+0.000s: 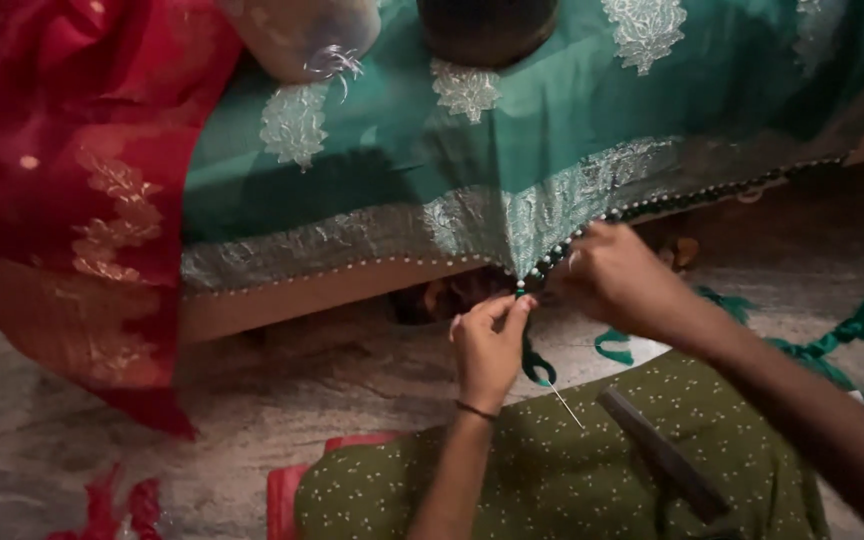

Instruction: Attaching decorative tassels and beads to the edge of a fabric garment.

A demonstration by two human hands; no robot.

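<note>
A teal cloth [472, 150] with silver woven motifs and a silver border lies over a low wooden surface, its edge trimmed with small beads. My right hand [617, 275] pinches that beaded edge and pulls it to a point. My left hand [489, 345] holds a small green and white bead at the tip, with dark green thread [535, 365] hanging below it. A thin needle [565, 403] dangles from the thread over my lap. I wear a thin bangle on the left wrist.
A red cloth [72, 180] with gold motifs hangs at the left. Green thread tassels [842, 345] lie on the stone floor at the right. A dark comb [662, 450] rests on my green dotted lap. A dark round vessel [487, 30] sits on the teal cloth.
</note>
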